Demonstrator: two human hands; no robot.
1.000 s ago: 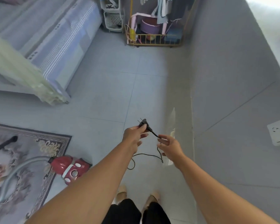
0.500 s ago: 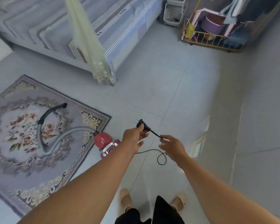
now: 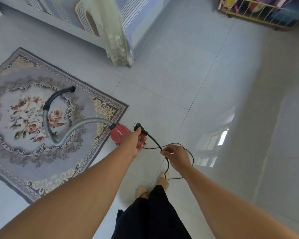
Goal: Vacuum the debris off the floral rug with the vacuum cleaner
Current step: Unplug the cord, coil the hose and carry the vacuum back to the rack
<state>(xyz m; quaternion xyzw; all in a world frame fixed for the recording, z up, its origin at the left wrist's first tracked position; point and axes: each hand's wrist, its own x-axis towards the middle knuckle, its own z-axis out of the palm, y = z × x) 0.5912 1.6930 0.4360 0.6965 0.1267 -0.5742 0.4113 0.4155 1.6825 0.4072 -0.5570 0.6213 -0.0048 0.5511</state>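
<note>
Left hand (image 3: 134, 143): grip clamped on plug (image 3: 138, 128) (prongs showing)
Right hand (image 3: 178, 156): grip pinching cord (image 3: 154, 140)
Vacuum (image 3: 118, 133): beside rug (image 3: 24, 157) corner

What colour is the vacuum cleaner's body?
Red; the vacuum cleaner body shows best in the head view, partly behind the left hand.

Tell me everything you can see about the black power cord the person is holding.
The power cord is thin, black and looks rubbery. It ends in a chunky black plug with bare metal prongs pointing up and left, plugged into nothing. The left hand grips the plug, and the right hand pinches the cord a little further along. Past that pinch it curls in a loose loop above the tiled floor. Its far end is hidden.
</note>
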